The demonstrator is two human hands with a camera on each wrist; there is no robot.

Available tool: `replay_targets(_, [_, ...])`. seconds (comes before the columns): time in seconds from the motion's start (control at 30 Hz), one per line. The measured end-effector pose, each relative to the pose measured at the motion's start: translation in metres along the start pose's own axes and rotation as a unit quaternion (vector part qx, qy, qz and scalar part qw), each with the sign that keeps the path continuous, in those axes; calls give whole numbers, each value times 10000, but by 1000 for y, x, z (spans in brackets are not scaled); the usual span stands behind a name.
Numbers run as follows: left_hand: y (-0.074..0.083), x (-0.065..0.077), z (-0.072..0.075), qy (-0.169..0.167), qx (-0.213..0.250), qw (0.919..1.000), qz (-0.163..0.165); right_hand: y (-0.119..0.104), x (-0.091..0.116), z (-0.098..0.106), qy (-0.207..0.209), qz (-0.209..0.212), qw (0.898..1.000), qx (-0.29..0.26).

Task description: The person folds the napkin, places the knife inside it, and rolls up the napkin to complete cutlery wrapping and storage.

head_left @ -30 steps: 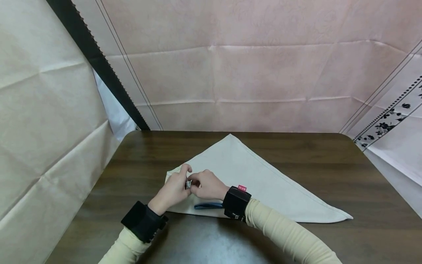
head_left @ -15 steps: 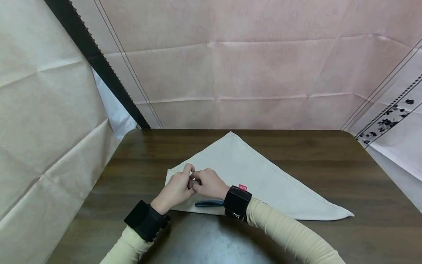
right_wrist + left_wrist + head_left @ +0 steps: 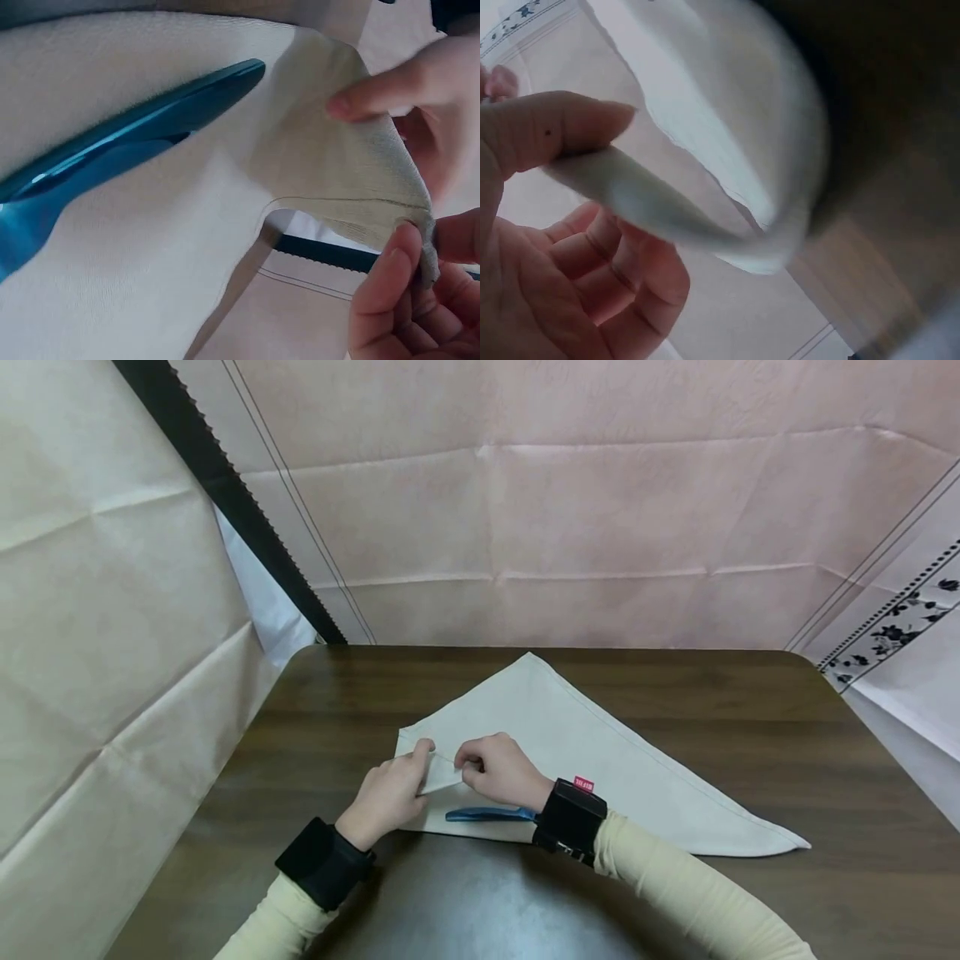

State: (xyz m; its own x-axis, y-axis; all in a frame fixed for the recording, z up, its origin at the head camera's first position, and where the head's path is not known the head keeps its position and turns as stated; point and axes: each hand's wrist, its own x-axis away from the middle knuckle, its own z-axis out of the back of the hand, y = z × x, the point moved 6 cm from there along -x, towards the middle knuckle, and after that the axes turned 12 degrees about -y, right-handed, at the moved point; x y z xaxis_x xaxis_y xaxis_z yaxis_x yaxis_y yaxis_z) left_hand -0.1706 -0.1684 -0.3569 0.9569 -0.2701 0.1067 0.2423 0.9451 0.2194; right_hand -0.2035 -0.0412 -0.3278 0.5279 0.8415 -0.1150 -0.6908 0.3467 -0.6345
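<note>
A white cloth napkin [image 3: 555, 752], folded into a triangle, lies on the table with its long edge towards me. At its left end, my left hand [image 3: 386, 793] holds the raised edge between thumb and fingers, and the cloth curves away from them in the left wrist view. To the right of it, my right hand [image 3: 506, 770] pinches the napkin's stitched corner tip, which the right wrist view shows between thumb and fingertips [image 3: 401, 244]. A shiny blue table knife [image 3: 142, 127] lies on the napkin below my right hand, partly hidden by the wrist in the head view.
The dark wooden table [image 3: 345, 693] has rounded far corners. Behind it hangs a creased pinkish cloth [image 3: 585, 527], with a pale sheet [image 3: 120, 652] hanging at the left. Black bands [image 3: 573, 818] circle both wrists.
My hands, close together before, are now apart. The right hand has moved right with the napkin's corner, and a flap of cloth shows between the hands. The knife stays on the napkin.
</note>
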Motion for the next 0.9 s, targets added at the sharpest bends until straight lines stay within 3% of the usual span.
replay_targets(0.27, [-12,3,-6,-399,1,9986,346,3,21,18,114,48,9998,-148])
replay_targets(0.57, [-16,5,-14,-808,-122,9946,648,18,55,39,421,18,9991,33])
replay_targets(0.7, [-12,5,-17,-1084,-188,9916,676,26,71,45,448,-36,9989,152])
replay_targets(0.9, [-3,2,-18,-1214,-139,9913,483,38,94,53,576,-228,9971,444])
